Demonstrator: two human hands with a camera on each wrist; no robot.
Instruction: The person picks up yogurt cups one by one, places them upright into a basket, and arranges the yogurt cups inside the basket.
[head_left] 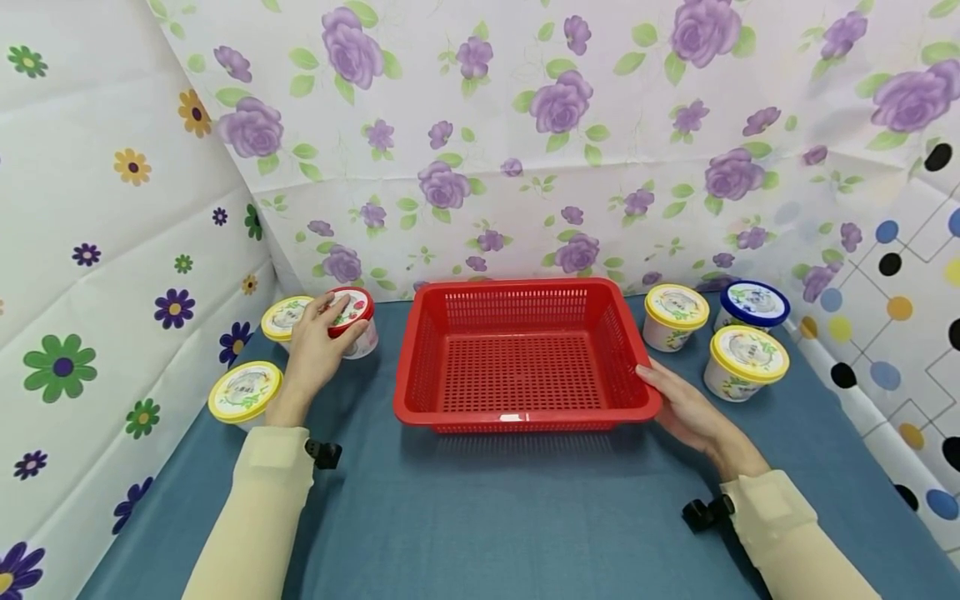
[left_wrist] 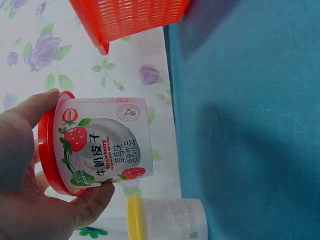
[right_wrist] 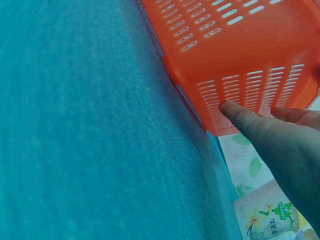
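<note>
L wall cloth [head_left: 67, 192]: white w/ green, purple & orange flowers.
Front L tub [head_left: 245, 390]: yellow lid, upright on the blue cloth [head_left: 465, 517], nearest the L sleeve [head_left: 258, 500].
Back L tub [head_left: 283, 317]: yellow lid, behind L hand, partly hidden by it.
L hand [head_left: 309, 350]: gripping the strawberry tub from above, thumb & fingers round its red lid; black strap mount [head_left: 324, 454] at the wrist.
Strawberry tub [left_wrist: 107, 142]: in L hand, between back L tub & basket, apart from basket; white body w/ berry print. Base looks off the cloth, but hard to be sure from these angles.
Back cloth [head_left: 480, 117]: white w/ purple roses & green leaves.
Red basket [head_left: 465, 417]: mid-table, slotted floor & walls, long side toward the person.
R hand [head_left: 686, 408]: holding basket's R side, thumb over the rim, fingers against the outer wall.
Back R tub [head_left: 675, 312]: yellow lid, just beside basket's R side.
Front R tub [head_left: 746, 358]: yellow lid, upright, nearest R hand's far side.
Blue-lid tub [head_left: 753, 304]: behind front R tub, partly hidden by it.
R wall cloth [head_left: 892, 367]: white w/ coloured dots & thin lines.
</note>
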